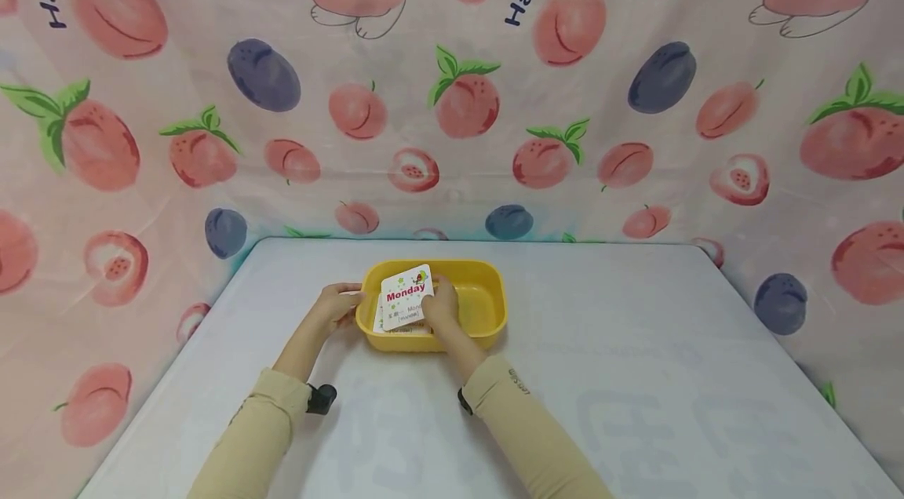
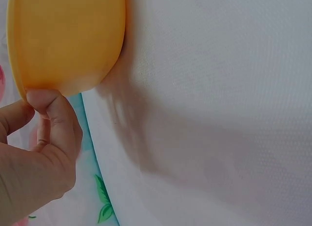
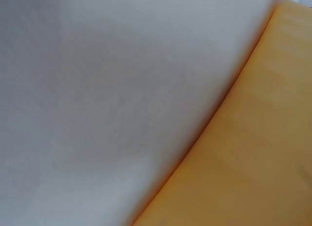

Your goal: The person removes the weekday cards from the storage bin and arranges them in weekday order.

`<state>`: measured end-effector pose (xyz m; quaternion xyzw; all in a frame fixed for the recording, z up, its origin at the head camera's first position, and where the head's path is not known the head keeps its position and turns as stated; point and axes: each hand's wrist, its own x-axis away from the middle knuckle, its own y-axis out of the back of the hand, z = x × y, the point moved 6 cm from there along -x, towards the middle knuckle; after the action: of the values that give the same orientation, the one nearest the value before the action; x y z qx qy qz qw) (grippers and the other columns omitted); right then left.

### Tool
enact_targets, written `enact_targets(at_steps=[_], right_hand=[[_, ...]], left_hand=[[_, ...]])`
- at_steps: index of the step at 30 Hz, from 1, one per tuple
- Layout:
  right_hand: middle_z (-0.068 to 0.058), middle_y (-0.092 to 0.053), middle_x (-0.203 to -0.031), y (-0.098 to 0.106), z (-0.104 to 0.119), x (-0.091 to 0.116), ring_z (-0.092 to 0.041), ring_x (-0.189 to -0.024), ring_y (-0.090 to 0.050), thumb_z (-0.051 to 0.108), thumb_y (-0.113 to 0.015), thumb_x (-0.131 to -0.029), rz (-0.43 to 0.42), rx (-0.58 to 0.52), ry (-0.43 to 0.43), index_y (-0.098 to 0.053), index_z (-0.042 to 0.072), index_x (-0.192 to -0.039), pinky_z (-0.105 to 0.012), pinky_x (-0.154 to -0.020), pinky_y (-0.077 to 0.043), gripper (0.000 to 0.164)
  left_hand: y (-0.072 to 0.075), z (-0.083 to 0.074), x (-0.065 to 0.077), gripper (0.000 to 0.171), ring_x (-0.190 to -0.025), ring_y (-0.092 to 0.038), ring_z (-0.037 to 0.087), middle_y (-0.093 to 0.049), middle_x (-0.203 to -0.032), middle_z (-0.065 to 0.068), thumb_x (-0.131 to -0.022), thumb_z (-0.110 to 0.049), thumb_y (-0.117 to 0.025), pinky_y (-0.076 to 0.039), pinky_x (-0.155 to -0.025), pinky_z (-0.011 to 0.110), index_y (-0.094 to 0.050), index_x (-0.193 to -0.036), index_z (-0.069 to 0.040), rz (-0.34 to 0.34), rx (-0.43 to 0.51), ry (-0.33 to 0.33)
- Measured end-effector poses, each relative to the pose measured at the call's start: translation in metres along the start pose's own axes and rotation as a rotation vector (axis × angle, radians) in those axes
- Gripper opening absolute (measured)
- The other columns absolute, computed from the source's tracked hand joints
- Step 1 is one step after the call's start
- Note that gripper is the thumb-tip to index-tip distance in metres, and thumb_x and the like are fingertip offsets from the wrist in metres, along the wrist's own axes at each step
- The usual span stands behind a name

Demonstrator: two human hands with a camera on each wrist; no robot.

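Observation:
A yellow plastic container (image 1: 486,309) with rounded corners stands on the white table. My left hand (image 1: 333,306) is at its left end, and in the left wrist view thumb and finger pinch the container's rim. Inside the left half, my right hand (image 1: 442,301) holds a white card (image 1: 407,309) printed "Monday" in red, tilted, thumb over its right edge. Behind and below it, more cards (image 1: 378,318) peek out in the container, mostly covered. The right wrist view catches just the container's outer wall (image 3: 253,148) and the tabletop, without the hand.
The white table (image 1: 636,373) stretches out around the container. Behind and at both sides hangs a pink cloth (image 1: 452,193) printed with peaches and plums, meeting the table's edges. Dark wrist straps (image 1: 322,398) sit at the beige sleeves.

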<state>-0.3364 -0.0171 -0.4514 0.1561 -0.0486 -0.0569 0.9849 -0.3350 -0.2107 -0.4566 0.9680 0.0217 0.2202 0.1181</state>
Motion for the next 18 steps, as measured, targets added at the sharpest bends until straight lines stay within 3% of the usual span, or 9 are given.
enact_targets(at_steps=[4,11,18], right_hand=[[-0.016,-0.059,-0.101,-0.002,0.001,-0.001,-0.02,-0.082,-0.054,-0.012,-0.044,-0.084,0.0,-0.01,0.014,-0.047,0.001,-0.13,-0.025,-0.069,-0.048,0.048],[-0.018,-0.058,-0.093,0.0,0.005,-0.005,-0.017,-0.071,-0.049,-0.016,-0.045,-0.081,-0.001,-0.069,0.057,-0.048,0.002,-0.129,-0.02,-0.057,-0.04,0.052],[-0.019,-0.059,-0.104,0.015,0.009,-0.002,-0.018,-0.075,-0.051,-0.013,-0.047,-0.084,0.085,-0.082,0.073,-0.039,0.012,-0.142,-0.017,-0.056,-0.041,0.064]], left_hand=[[0.001,0.0,0.0,0.043,-0.07,-0.054,0.009,-0.055,-0.102,0.011,-0.096,-0.009,-0.051,-0.05,-0.057,0.017,-0.041,-0.137,0.003,-0.003,0.01,0.001],[0.002,-0.001,-0.001,0.043,-0.074,-0.055,0.01,-0.054,-0.111,0.014,-0.096,-0.01,-0.051,-0.051,-0.059,0.018,-0.041,-0.137,0.003,-0.008,0.018,0.003],[0.001,-0.001,0.0,0.044,-0.077,-0.056,0.012,-0.054,-0.117,0.019,-0.096,-0.011,-0.051,-0.05,-0.057,0.018,-0.041,-0.137,0.003,-0.002,0.009,0.009]])
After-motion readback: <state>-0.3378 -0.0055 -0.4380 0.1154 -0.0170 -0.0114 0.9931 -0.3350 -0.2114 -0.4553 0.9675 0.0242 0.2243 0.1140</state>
